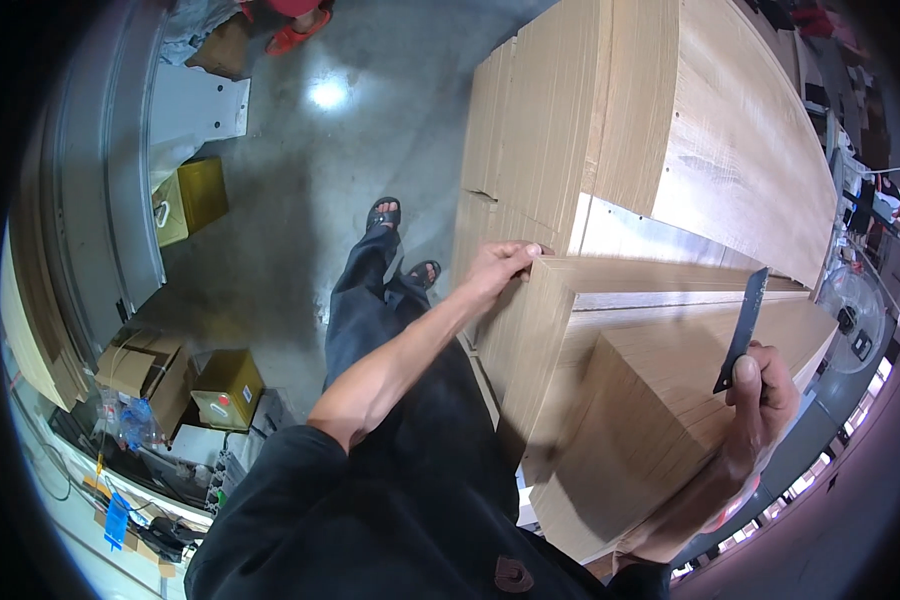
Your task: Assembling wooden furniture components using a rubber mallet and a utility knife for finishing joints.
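Note:
My right hand (765,388) grips one end of a dark flat metal blade (746,325), which has small holes near its ends. The blade points up and away over a block of wood-grain panels (715,350); I cannot make out whether its edge has teeth. My left hand (505,268) is closed on the near corner of a wood-grain panel (545,300), thumb and fingers at its edge. That panel stands in a stack beside my legs, with a pale strip (660,298) along its top.
Taller stacked panels (550,120) rise ahead on the right, under a light board (745,150). A fan (852,312) stands at far right. Yellow containers (228,390) and cardboard boxes (145,375) sit on the left floor. Another person's red shoe (298,33) shows at the top.

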A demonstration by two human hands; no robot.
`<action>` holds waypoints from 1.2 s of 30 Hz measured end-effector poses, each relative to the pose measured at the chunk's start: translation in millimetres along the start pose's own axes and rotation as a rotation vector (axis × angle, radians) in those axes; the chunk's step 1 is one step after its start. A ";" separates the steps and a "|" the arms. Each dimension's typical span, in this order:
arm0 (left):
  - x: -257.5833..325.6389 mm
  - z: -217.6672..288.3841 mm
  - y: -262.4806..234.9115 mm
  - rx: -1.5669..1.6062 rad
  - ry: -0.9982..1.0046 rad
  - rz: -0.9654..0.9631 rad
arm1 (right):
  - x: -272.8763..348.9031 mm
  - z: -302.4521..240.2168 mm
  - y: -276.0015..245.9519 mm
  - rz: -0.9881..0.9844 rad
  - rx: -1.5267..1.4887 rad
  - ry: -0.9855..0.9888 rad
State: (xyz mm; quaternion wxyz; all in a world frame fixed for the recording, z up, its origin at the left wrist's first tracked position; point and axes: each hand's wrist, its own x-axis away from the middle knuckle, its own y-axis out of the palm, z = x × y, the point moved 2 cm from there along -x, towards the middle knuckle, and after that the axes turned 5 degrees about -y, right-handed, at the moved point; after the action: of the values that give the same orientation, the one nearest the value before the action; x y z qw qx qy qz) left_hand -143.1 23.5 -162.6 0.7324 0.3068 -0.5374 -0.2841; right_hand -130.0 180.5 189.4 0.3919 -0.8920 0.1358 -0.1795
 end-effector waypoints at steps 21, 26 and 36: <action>123.5 48.3 118.1 -0.943 1.125 0.174 | 2.2 -0.1 -2.6 0.023 0.123 0.028; 65.6 50.2 72.8 -0.835 1.005 -0.150 | -0.3 -1.1 -4.4 0.008 0.086 0.026; 26.6 32.4 28.4 -0.039 0.040 -0.086 | -1.1 -9.2 -6.0 0.023 0.046 0.137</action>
State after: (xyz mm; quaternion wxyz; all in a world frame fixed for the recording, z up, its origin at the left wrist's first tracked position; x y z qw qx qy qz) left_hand -164.8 17.4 -117.2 0.7360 0.3209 -0.5032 -0.3194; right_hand -134.3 178.8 199.4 0.4043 -0.8667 0.1682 -0.2388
